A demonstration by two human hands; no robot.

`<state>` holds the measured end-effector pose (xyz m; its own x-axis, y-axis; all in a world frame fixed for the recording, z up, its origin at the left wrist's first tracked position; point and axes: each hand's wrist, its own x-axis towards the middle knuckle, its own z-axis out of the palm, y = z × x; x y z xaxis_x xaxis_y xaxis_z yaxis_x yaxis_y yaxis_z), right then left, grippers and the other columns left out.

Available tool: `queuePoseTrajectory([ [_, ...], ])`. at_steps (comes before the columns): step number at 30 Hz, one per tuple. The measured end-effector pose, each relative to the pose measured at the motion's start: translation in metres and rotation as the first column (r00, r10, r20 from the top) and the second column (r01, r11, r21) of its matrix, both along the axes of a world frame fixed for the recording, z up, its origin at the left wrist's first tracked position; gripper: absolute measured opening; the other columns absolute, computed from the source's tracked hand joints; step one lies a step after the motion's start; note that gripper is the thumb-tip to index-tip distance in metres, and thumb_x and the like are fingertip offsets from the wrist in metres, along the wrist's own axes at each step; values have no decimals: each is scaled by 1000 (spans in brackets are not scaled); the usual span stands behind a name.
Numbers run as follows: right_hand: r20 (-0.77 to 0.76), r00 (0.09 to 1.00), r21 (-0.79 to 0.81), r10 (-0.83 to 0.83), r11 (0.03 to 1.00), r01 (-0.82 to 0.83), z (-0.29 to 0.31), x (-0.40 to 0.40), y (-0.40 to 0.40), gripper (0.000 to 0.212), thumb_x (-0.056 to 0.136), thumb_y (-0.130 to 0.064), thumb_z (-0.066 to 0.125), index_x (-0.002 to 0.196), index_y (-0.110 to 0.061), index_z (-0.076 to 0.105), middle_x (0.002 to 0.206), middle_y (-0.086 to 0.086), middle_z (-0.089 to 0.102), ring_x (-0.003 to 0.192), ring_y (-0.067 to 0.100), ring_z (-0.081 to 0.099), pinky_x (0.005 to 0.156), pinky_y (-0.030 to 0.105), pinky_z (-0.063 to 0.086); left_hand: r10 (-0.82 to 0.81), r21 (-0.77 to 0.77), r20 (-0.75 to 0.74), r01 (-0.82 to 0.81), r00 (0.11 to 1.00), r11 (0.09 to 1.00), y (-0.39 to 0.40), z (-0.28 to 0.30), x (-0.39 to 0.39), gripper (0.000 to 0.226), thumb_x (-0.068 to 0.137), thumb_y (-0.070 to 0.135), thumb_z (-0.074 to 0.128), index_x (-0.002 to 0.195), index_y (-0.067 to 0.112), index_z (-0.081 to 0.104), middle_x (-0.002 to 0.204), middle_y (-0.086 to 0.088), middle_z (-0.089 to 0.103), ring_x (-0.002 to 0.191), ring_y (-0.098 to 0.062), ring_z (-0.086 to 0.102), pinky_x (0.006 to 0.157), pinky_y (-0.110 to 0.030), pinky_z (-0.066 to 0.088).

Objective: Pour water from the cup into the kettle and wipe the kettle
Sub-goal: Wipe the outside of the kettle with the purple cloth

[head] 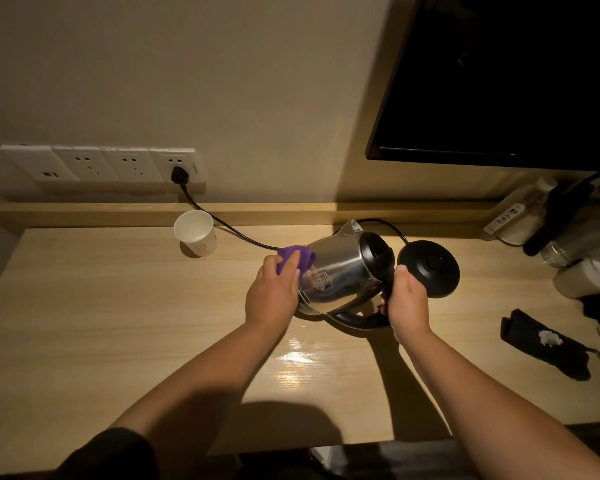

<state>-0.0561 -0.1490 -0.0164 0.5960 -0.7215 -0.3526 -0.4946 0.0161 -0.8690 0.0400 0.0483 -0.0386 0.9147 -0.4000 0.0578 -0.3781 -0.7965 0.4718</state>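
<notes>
In the middle of the frame my right hand (407,299) grips the handle of the tilted kettle (340,271) while my left hand (274,289) presses the purple cloth (297,257) on its side, so water may spill if I tilt it more.

Not much to see of the person, just two arms coming in from the bottom edge. Both forearms are bare all the way up from the fingers, no watch, no rings, no bracelets that I can spot. The left hand (272,296) and right hand (407,301) are bare too, no gloves. Well back from the left fingers, up past the elbow, there's a dark sleeve (108,455), looks black, short-sleeved top probably. Right sleeve is out of shot.
</notes>
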Motion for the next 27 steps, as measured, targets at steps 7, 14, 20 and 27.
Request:
queuePoseTrajectory([
  [7, -11, 1000, -110, 9, 994, -11, 4, 6, 6, 43, 102, -39, 31, 79, -11, 53, 73, 12, 51, 72, 23, 52, 67, 39, 45, 97, -102, -96, -107, 991, 989, -2, 2, 4, 41, 101, 32, 40, 141, 24, 38, 134, -3, 42, 101, -13, 50, 75, -27, 48],
  [14, -20, 999, -139, -29, 990, 26, 8, 16, 14, 50, 102, -43, 29, 82, -8, 59, 74, 14, 57, 72, 25, 57, 69, 42, 49, -153, -122, 207, 180, 966, 976, -50, 31, -33, 49, 92, 28, 58, 138, 23, 41, 122, -11, 49, 100, -21, 55, 67, -29, 54],
  [20, -14, 1000, -118, -19, 993, 18, 12, 21, 18, 49, 102, -43, 29, 75, -12, 55, 71, 13, 53, 70, 25, 55, 68, 42, 48, -206, 9, 238, 210, 949, 978, -39, 18, -21, 67, 86, 23, 67, 143, 24, 31, 127, -14, 49, 108, -27, 54, 73, -34, 55],
  [27, -26, 999, -68, -30, 997, 28, 12, 20, 18, 46, 103, -42, 29, 73, -16, 51, 69, 8, 50, 70, 21, 52, 71, 42, 46, 113, 7, -15, -113, 993, 994, 7, -15, -8, 51, 99, 30, 45, 147, 24, 26, 135, -7, 41, 108, -17, 53, 80, -26, 52],
])
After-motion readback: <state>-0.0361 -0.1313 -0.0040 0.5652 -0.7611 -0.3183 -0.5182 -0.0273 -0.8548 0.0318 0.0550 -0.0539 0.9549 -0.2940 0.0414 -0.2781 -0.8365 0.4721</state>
